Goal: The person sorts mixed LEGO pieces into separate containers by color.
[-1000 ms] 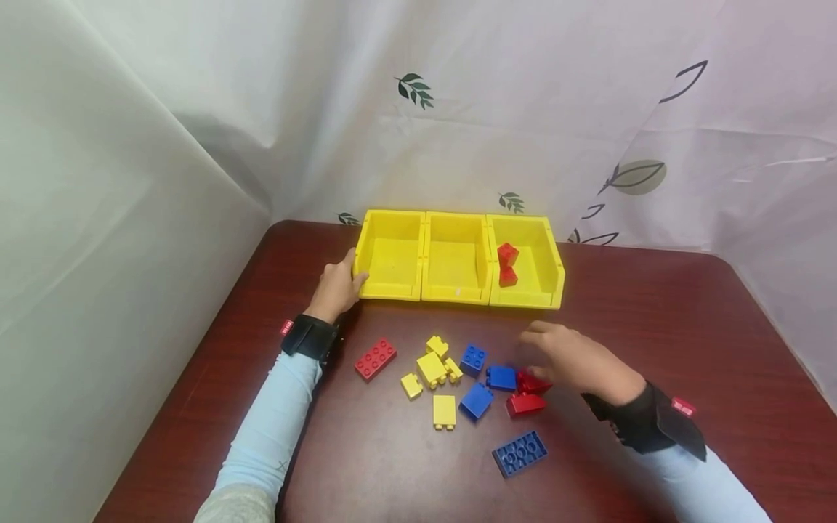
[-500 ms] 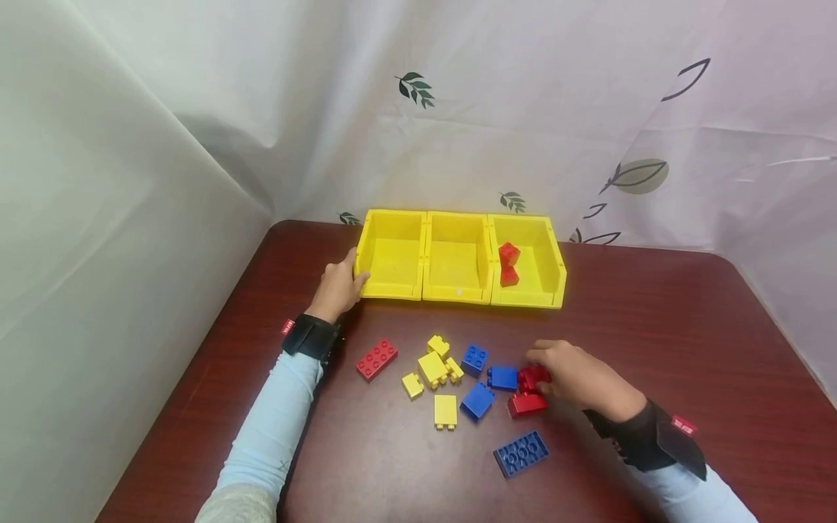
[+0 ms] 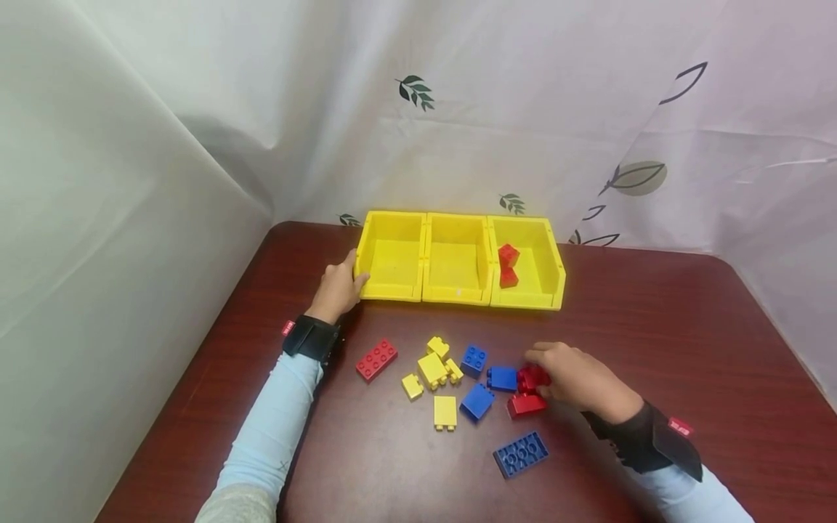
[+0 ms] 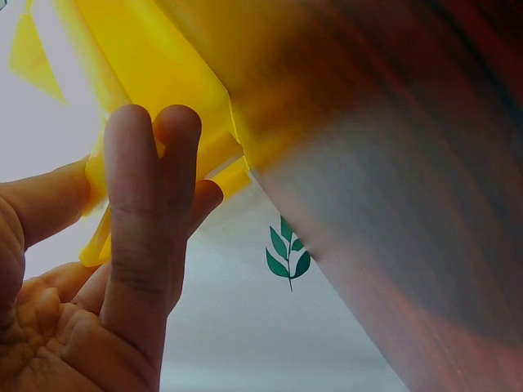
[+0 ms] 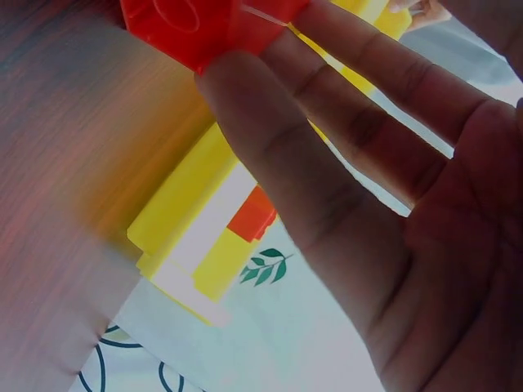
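Right hand is down on the tabletop, fingers curled round a small red brick at the right end of the loose pile. The right wrist view shows fingertips pressed against the red brick. Whether the brick is lifted or still touching the tabletop, I cannot tell.

Left hand rests against the left outer wall of the yellow bin row. Thumb hooks over the rim and fingers lie flat along the wall. The left wrist view shows straight fingers laid on the yellow plastic, not clenched.

The bin row has three compartments side by side, at the back of the tabletop. Two red bricks sit in the right compartment, one on top of the other.

Loose bricks lie in front of the bins:
- second red brick just below the gripped one, touching or nearly so
- long red brick far left, well apart from the others
- yellow cluster in the middle, plus a single yellow brick nearer me
- three small blue bricks between the yellow ones and the right hand
- flat blue plate nearest the person, studs down, near the right wrist

Black wrist straps on both arms, over light blue sleeves.
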The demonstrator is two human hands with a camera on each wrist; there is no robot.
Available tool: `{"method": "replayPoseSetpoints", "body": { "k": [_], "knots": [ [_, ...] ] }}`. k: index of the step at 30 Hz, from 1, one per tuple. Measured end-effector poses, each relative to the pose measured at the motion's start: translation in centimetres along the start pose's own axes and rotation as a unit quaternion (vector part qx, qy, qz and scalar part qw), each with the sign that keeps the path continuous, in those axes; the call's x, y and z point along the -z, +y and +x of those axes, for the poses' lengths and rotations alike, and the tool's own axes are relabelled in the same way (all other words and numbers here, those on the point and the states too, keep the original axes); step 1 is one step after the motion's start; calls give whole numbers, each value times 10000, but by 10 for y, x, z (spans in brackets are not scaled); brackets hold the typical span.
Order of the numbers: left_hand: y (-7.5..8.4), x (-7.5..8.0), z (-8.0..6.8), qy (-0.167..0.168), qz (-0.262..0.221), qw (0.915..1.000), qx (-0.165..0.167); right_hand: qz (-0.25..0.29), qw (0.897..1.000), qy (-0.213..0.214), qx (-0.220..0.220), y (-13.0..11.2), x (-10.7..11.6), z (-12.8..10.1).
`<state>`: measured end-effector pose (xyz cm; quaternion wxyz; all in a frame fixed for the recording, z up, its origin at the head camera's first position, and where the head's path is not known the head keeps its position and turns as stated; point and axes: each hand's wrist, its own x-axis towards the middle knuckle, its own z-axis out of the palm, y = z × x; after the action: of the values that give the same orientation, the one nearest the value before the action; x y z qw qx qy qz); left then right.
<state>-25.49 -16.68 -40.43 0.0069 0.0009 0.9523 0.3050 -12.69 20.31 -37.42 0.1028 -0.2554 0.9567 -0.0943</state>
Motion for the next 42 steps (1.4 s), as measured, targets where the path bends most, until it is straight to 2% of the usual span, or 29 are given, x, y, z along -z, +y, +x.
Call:
{"method": "replayPoseSetpoints", "body": {
  "k": [6, 12, 17, 22, 30, 36, 42],
  "knots": [
    [1, 0, 0, -60, -25, 10000, 51, 107, 9998, 39, -142, 2, 4, 4],
    [1, 1, -1, -63, -39, 10000, 44, 307, 9989, 265, -222, 13, 29, 20],
    [-2, 0, -2, -100, -49, 9999, 68, 323, 9970, 583, -382, 23, 54, 45],
    [-5, -1, -3, -40, -36, 10000, 18, 396, 9951, 540, -729, 33, 69, 81],
    [-3, -3, -2, -60, -19, 10000, -5, 857, 9912, 197, -988, 46, 69, 128],
    [-1, -2, -1, -65, -51, 10000, 9, 857, 9886, 101, -1232, 52, 73, 147],
    [1, 0, -2, -64, 10, 10000, 45, 716, 9892, 80, -1275, 59, 71, 160]
  ]
}}
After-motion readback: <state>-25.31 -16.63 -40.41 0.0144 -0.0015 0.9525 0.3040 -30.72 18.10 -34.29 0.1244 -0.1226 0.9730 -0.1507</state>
